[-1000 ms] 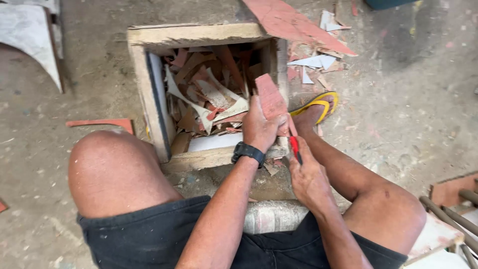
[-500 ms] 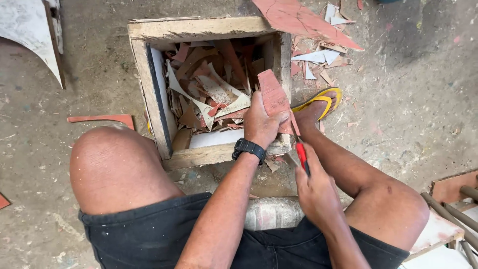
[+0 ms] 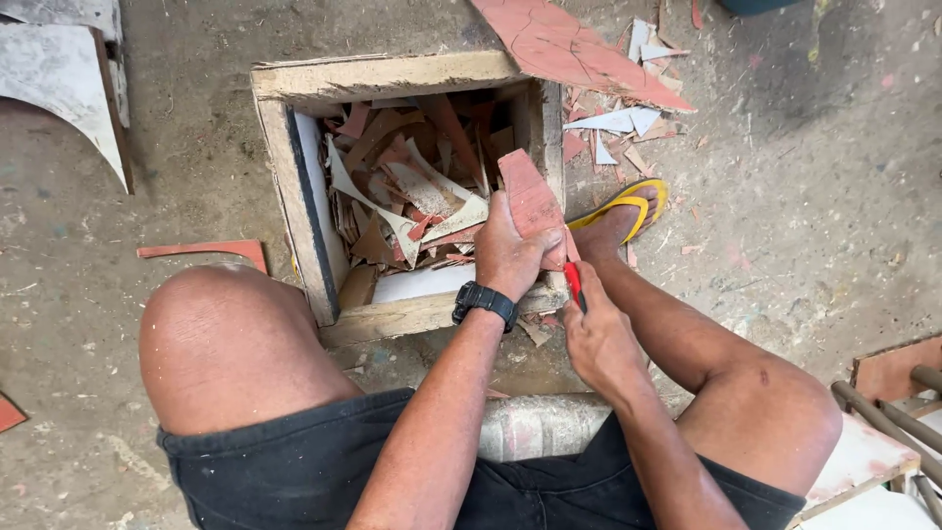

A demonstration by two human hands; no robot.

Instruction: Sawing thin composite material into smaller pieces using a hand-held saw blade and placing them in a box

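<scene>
My left hand (image 3: 512,251), with a black watch on the wrist, grips a narrow red tile piece (image 3: 528,196) and holds it over the near right corner of a wooden box (image 3: 392,316). Just to its right, my right hand (image 3: 597,334) is closed around a red-handled tool (image 3: 574,286) whose tip meets the lower edge of the tile piece. The box is full of broken red and white tile scraps (image 3: 412,201). I am seated on a pale block (image 3: 540,424) with my knees spread either side of the box.
A large red tile sheet (image 3: 574,54) lies beyond the box, with small shards (image 3: 618,123) scattered beside it. My foot in a yellow sandal (image 3: 623,208) rests right of the box. A thin red offcut (image 3: 211,250) lies left. Tiles and rods (image 3: 888,397) sit at far right.
Both hands stay at the box's near right corner. My right hand with the red-handled tool has shifted slightly along the tile piece's lower edge; the camera view moved a little.
</scene>
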